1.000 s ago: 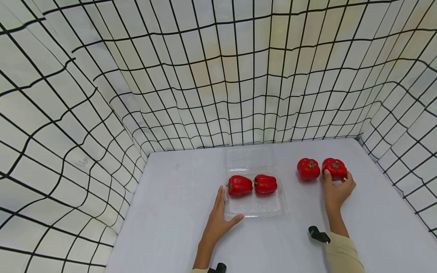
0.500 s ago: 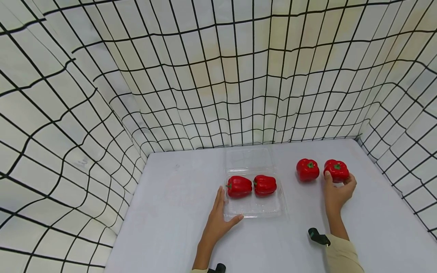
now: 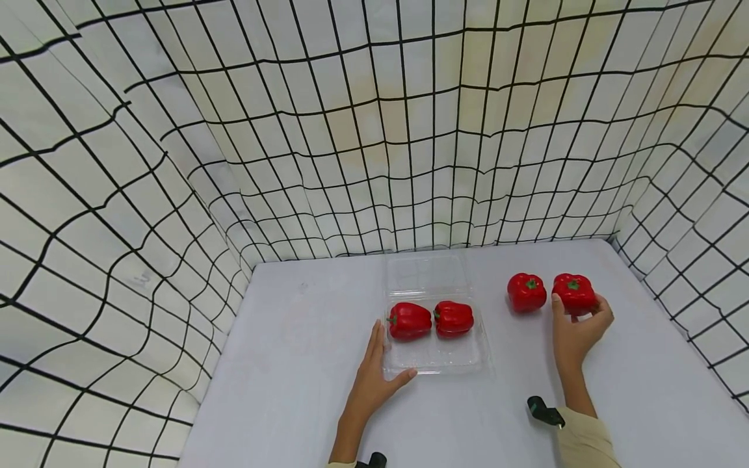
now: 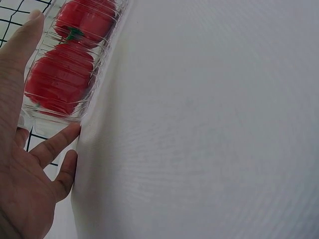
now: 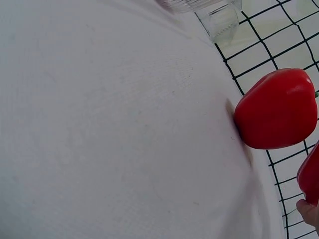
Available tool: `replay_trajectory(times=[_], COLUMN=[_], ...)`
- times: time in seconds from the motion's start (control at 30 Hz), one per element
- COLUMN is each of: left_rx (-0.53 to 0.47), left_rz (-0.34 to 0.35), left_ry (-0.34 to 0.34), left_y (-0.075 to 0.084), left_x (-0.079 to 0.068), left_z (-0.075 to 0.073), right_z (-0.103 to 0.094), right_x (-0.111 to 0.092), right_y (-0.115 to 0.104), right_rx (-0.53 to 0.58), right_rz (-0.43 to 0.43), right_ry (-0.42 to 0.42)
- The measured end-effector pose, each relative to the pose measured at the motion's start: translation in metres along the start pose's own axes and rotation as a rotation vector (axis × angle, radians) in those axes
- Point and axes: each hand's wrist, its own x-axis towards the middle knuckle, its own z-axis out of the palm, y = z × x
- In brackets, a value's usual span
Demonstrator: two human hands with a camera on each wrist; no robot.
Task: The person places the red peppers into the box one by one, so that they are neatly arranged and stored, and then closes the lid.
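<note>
My right hand (image 3: 579,335) grips a red bell pepper (image 3: 576,300) at the right of the table, thumb on its left side and fingers on its right. Its green stem faces up. In the right wrist view only part of that bell pepper (image 5: 310,179) and a fingertip show. Just left stands another red bell pepper (image 3: 525,294), upright and apart from the hand. My left hand (image 3: 372,377), fingers extended and thumb spread, rests at the left edge of a clear plastic clamshell box (image 3: 433,357). Two bell peppers (image 3: 409,322) lie on their sides in the box's far part.
The clamshell's lid (image 3: 426,270) lies folded back towards the rear. A white table (image 3: 292,357) carries everything. White walls with black netting (image 3: 433,130) enclose its back and sides. Dark wrist cameras (image 3: 544,411) sit by the sleeves.
My right hand has shifted slightly with its bell pepper, which appears a little nearer to me and somewhat raised. The left hand and the box have stayed in place.
</note>
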Motion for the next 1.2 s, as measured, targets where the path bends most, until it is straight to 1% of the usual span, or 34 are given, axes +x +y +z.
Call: replay_trajectory(times=[0.1, 0.23, 0.33, 0.57, 0.7, 0.93, 1.2], left_rx=[-0.012, -0.024, -0.026, -0.022, -0.02, -0.016, -0.016], left_rz=[0.005, 0.015, 0.014, 0.017, 0.005, -0.008, -0.001], left_ry=[-0.002, 0.001, 0.002, 0.0, 0.001, -0.002, 0.006], left_y=[-0.001, -0.001, -0.001, -0.002, -0.002, -0.002, -0.001], left_x=[0.0, -0.001, -0.001, -0.001, -0.001, 0.0, 0.0], left_z=[0.0, 0.0, 0.0, 0.0, 0.001, 0.001, 0.001], right_z=[0.001, 0.004, 0.006, 0.011, 0.016, 0.026, 0.039], right_x=[-0.002, -0.005, -0.008, -0.018, -0.026, -0.044, -0.06], right_y=[-0.001, -0.001, -0.002, -0.011, -0.019, -0.031, -0.027], right_rx=[-0.01, -0.004, 0.017, 0.023, 0.049, 0.106, 0.128], right_rz=[-0.05, -0.155, -0.223, -0.319, -0.379, -0.419, -0.442], right_ry=[0.009, 0.015, -0.002, -0.099, -0.167, -0.29, -0.366])
